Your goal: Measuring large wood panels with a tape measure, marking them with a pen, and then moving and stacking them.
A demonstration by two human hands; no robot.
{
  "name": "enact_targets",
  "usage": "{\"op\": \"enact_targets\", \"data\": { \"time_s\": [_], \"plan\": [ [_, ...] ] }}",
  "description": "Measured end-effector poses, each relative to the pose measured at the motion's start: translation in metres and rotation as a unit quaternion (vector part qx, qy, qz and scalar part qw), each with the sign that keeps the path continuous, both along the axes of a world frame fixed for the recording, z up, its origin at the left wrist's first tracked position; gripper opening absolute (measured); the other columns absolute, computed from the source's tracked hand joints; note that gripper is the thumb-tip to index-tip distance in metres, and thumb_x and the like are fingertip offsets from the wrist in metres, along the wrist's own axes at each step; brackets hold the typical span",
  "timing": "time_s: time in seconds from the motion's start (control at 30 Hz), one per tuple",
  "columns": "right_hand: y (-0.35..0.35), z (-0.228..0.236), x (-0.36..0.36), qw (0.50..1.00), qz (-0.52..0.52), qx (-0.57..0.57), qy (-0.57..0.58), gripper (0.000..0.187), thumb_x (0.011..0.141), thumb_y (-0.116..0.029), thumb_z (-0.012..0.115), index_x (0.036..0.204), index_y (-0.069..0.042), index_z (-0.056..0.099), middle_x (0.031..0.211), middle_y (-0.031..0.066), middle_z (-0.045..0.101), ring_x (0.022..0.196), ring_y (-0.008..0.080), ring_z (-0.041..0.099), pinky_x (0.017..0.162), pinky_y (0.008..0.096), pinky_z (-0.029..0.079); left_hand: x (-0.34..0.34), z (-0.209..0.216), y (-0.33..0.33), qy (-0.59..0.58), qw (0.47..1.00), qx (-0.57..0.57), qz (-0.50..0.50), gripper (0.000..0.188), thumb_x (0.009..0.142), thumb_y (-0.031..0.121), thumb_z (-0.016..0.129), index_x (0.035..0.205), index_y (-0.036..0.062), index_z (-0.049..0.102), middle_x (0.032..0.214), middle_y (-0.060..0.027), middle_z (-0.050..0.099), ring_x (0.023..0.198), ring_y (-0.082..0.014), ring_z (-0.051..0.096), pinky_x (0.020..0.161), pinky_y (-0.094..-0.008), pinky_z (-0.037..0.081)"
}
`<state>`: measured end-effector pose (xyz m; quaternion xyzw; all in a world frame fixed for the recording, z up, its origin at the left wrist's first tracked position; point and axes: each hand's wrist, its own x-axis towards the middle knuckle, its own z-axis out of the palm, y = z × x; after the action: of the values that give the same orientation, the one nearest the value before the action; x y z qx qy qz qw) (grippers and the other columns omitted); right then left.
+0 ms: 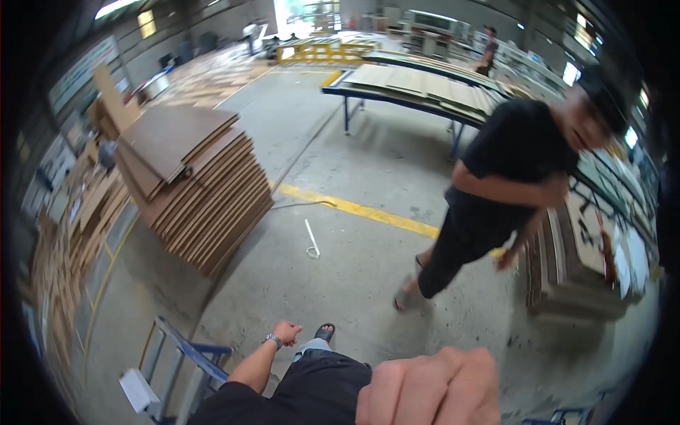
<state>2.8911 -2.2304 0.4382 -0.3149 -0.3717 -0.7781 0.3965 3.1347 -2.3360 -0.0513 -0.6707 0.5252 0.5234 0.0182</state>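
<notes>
My left hand (287, 332), with a metal-banded watch (274, 341) at its wrist, hangs low by my side. Its fingers are loosely curled and nothing shows in them. My right hand (432, 389) is raised close, large at the lower edge, folded into a fist with the knuckles showing. Whatever it may hold is hidden on its far side. Neither hand touches any of the boards. Left of my left hand stands a blue metal frame (202, 358) with a white piece (139, 389) on it.
A tall stack of brown boards (212, 191) stands at left. Close on the right, a person in black (506, 170) walks by a lower board stack (559, 262). Light panels lie on a blue-legged roller table (418, 88) farther back. A thin white strip (312, 237) lies on the floor.
</notes>
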Motion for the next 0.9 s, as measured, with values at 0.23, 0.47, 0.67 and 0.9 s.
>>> {"op": "enact_targets", "data": {
  "time_s": [0.23, 0.47, 0.67, 0.9],
  "plan": [
    [-0.056, 0.031, 0.032, 0.894, 0.181, 0.086, 0.400, 0.019, 0.088, -0.011, 0.073, 0.087, 0.008, 0.070, 0.083, 0.0176, 0.063, 0.071, 0.0253, 0.060, 0.055, 0.0305, 0.049, 0.076, -0.042, 0.012, 0.014, 0.991, 0.056, 0.124, 0.045, 0.095, 0.042, 0.059, 0.096, -0.0024, 0.068, 0.072, -0.0118, 0.072, 0.053, -0.0192, 0.068, 0.046, -0.0330, 0.053],
    [-0.130, 0.013, 0.066, 0.863, 0.134, 0.140, 0.466, 0.020, 0.097, -0.011, 0.057, 0.081, 0.001, 0.058, 0.078, 0.0131, 0.061, 0.072, 0.0220, 0.057, 0.061, 0.0401, 0.050, 0.112, -0.097, -0.012, -0.038, 0.985, 0.140, 0.091, 0.055, 0.096, 0.048, 0.052, 0.074, 0.0023, 0.075, 0.070, -0.0110, 0.073, 0.057, -0.0219, 0.069, 0.056, -0.0358, 0.057],
    [-0.184, -0.142, -0.001, 0.546, -0.255, 0.561, 0.567, 0.026, 0.100, -0.018, 0.055, 0.083, 0.001, 0.059, 0.076, 0.0049, 0.059, 0.071, 0.0132, 0.053, 0.064, 0.0305, 0.044, 0.131, -0.132, -0.056, 0.146, 0.979, 0.097, 0.107, 0.054, 0.102, 0.040, 0.046, 0.074, -0.0008, 0.068, 0.059, -0.0165, 0.065, 0.049, -0.0247, 0.062, 0.042, -0.0377, 0.047],
    [0.001, -0.345, -0.058, 0.091, -0.363, 0.779, 0.503, 0.031, 0.090, -0.037, 0.064, 0.082, -0.006, 0.066, 0.079, 0.0192, 0.065, 0.078, 0.0417, 0.063, 0.068, 0.0501, 0.048, -0.008, -0.102, -0.285, 0.195, 0.930, 0.088, -0.300, 0.049, 0.099, 0.047, 0.053, 0.080, 0.0045, 0.066, 0.064, -0.0093, 0.055, 0.059, -0.0268, 0.048, 0.059, -0.0448, 0.042]
  ]
}}
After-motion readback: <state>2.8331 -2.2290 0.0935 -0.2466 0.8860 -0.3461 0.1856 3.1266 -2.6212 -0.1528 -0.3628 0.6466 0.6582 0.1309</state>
